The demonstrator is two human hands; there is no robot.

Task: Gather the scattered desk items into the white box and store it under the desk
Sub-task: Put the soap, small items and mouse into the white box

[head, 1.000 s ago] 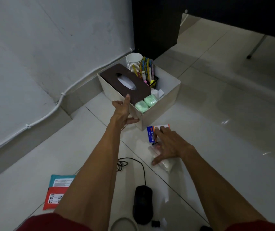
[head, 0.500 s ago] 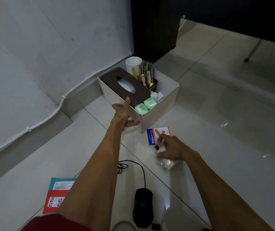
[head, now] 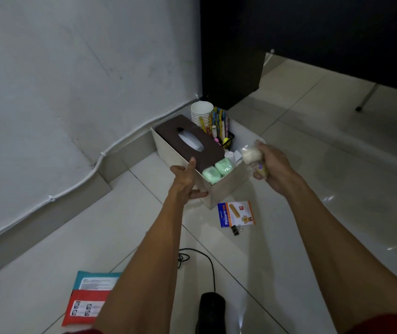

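The white box [head: 226, 189] stands on the tiled floor by the wall, holding a brown tissue box [head: 188, 141], a stack of paper cups [head: 201, 114], coloured pens [head: 220, 124] and two green packets [head: 218, 171]. My left hand [head: 185, 179] holds the box's near left side, thumb over the rim. My right hand [head: 271, 165] grips a small clear plastic bag [head: 251, 156] just above the box's right edge. A plaster packet [head: 236, 213] and a black binder clip [head: 236, 229] lie on the floor in front of the box.
A black mouse [head: 210, 312] with its cable [head: 200, 255] lies near my body. Red and teal packets [head: 89, 297] sit on the floor at lower left. The dark desk panel [head: 231, 68] stands behind the box, with open floor beneath the desk to the right.
My right hand has closed on the plastic bag, lifted it off the floor and carried it up to the box's right edge. The binder clip is now uncovered. My left hand has stayed on the box.
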